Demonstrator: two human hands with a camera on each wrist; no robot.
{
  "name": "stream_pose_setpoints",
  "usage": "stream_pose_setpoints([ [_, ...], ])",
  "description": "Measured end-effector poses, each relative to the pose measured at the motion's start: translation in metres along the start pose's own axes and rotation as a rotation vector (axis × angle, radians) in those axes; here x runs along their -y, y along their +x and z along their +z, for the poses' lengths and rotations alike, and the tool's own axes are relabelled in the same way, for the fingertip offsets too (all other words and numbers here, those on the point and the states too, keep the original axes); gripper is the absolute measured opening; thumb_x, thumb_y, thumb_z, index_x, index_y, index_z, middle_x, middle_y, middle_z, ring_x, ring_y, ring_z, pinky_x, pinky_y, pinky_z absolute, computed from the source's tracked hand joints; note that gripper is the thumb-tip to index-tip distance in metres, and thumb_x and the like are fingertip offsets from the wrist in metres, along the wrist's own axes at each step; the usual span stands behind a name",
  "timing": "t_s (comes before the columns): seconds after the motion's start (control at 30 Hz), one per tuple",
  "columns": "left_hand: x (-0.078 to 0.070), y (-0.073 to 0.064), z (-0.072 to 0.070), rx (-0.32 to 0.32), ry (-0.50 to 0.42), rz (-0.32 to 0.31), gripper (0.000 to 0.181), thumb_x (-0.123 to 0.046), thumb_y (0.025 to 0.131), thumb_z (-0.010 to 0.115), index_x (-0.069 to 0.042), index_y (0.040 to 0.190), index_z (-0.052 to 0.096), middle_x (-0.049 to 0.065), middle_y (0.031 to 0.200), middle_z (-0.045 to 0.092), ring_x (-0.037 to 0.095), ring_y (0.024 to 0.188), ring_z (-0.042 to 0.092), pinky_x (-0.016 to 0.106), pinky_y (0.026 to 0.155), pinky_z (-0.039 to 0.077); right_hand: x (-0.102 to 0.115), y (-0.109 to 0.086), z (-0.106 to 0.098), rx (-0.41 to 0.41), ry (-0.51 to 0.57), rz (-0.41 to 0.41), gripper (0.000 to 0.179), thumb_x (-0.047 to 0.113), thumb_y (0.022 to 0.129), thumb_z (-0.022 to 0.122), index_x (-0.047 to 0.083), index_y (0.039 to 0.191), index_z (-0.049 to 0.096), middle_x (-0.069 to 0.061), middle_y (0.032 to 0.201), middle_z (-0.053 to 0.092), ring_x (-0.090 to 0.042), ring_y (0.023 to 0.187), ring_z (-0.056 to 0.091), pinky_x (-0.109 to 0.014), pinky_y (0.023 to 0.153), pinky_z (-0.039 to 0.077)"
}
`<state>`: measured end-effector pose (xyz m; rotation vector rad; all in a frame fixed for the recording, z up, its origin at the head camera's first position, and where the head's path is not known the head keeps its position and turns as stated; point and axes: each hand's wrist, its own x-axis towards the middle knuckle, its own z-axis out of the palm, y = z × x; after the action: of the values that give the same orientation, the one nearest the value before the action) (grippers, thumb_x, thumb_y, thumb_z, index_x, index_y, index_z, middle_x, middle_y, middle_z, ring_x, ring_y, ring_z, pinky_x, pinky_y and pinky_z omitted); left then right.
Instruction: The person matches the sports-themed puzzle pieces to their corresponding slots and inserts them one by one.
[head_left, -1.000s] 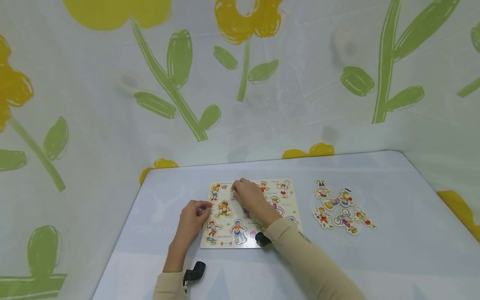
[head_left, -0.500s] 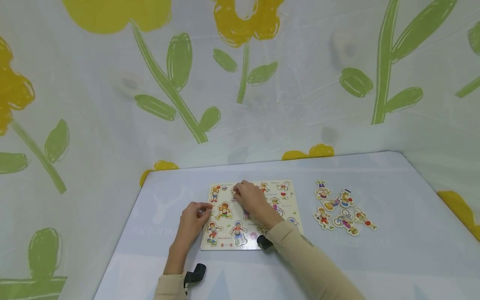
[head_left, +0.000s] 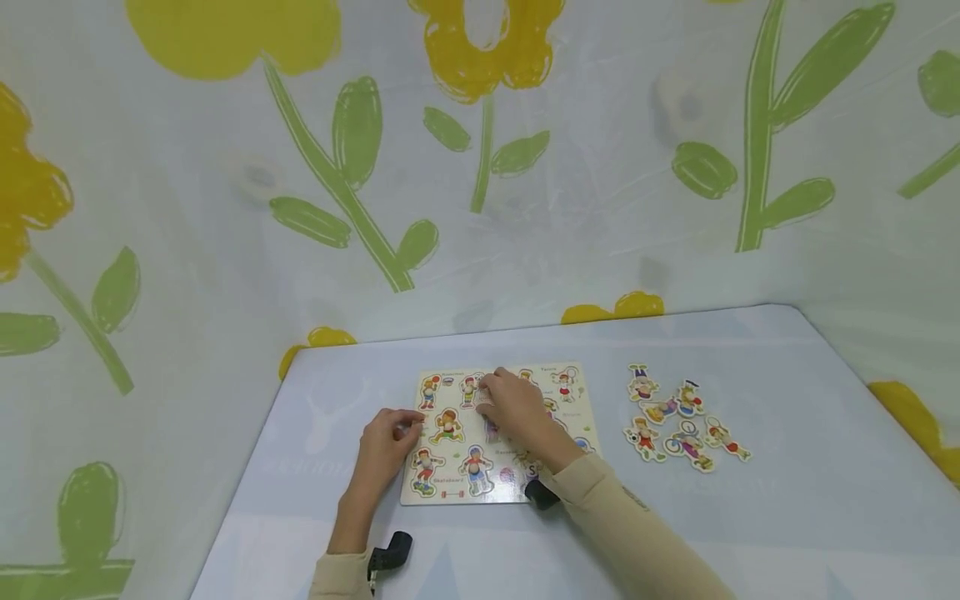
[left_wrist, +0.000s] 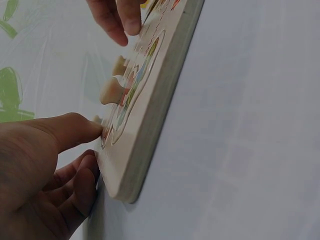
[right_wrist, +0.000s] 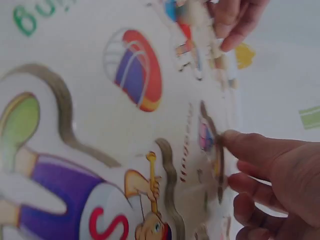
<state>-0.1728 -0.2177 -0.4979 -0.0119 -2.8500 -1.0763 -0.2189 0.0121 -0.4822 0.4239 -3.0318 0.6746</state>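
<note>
A wooden knob puzzle board (head_left: 408, 493) with sports figures lies flat. My left hand (head_left: 382, 446) grips its left edge; in the left wrist view the thumb (left_wrist: 80, 131) rests on the top face and the curled fingers are at the side. My right hand (head_left: 517, 412) is over the middle of the board, thumb and fingers apart with nothing visible between them. Just left of its fingertips, a figure piece (head_left: 468, 392) sits in the top row. A running figure piece (head_left: 447, 425) is in its slot below. Part of the board is hidden under the right hand.
Several loose figure pieces (head_left: 645, 439) lie in a cluster on the table (head_left: 750, 508), right of the board. Behind the table hangs a white cloth (head_left: 585, 242) printed with flowers. A black wrist camera (head_left: 390, 552) sticks out beside the left sleeve.
My right hand has let go of the top-row figure piece and drawn back to the right and slightly toward me, uncovering it. The left hand stays on the board's edge.
</note>
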Motion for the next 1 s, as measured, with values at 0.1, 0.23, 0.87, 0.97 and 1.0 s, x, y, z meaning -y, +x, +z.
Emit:
stream_pose_setpoints([
  [0.1, 0.001, -0.001, 0.0, 0.004, 0.005, -0.002, 0.016, -0.017, 0.09, 0.069, -0.013, 0.105, 0.074, 0.005, 0.097, 0.064, 0.011, 0.074, 0.051, 0.02, 0.062, 0.041, -0.006, -0.007, -0.002, 0.001, -0.006, 0.012, 0.03, 0.03, 0.084, 0.075, 0.017, 0.111, 0.071, 0.004, 0.096, 0.062, -0.011, 0.074, 0.053, -0.03, 0.065, 0.046],
  [0.23, 0.001, 0.0, 0.0, -0.003, 0.007, 0.005, 0.016, -0.017, 0.09, 0.07, -0.013, 0.104, 0.074, 0.005, 0.097, 0.064, 0.011, 0.073, 0.051, 0.021, 0.062, 0.041, -0.01, -0.013, -0.005, 0.001, -0.001, 0.03, 0.031, 0.034, 0.083, 0.076, 0.018, 0.109, 0.071, 0.003, 0.097, 0.063, -0.013, 0.076, 0.055, -0.032, 0.067, 0.049],
  [0.87, -0.002, 0.0, 0.001, -0.027, 0.003, 0.01, 0.015, -0.013, 0.087, 0.072, -0.011, 0.101, 0.075, 0.005, 0.094, 0.064, 0.01, 0.069, 0.049, 0.019, 0.059, 0.039, -0.048, -0.043, -0.027, 0.031, 0.145, 0.004, 0.028, 0.029, 0.083, 0.078, 0.019, 0.109, 0.072, 0.007, 0.095, 0.067, -0.009, 0.085, 0.059, -0.032, 0.079, 0.049],
  [0.97, -0.001, 0.0, 0.001, -0.026, 0.008, 0.013, 0.015, -0.013, 0.087, 0.072, -0.011, 0.101, 0.075, 0.006, 0.093, 0.064, 0.01, 0.068, 0.048, 0.019, 0.058, 0.039, -0.057, -0.049, -0.033, 0.023, 0.131, 0.012, 0.027, 0.028, 0.083, 0.077, 0.019, 0.108, 0.073, 0.007, 0.092, 0.066, -0.009, 0.081, 0.057, -0.031, 0.077, 0.049],
  [1.0, -0.001, 0.0, 0.001, -0.027, 0.008, 0.014, 0.015, -0.013, 0.087, 0.072, -0.011, 0.101, 0.075, 0.006, 0.093, 0.064, 0.01, 0.068, 0.048, 0.019, 0.058, 0.039, -0.059, -0.051, -0.034, 0.023, 0.116, 0.014, 0.027, 0.028, 0.084, 0.076, 0.019, 0.109, 0.072, 0.007, 0.092, 0.066, -0.009, 0.08, 0.057, -0.031, 0.076, 0.048],
])
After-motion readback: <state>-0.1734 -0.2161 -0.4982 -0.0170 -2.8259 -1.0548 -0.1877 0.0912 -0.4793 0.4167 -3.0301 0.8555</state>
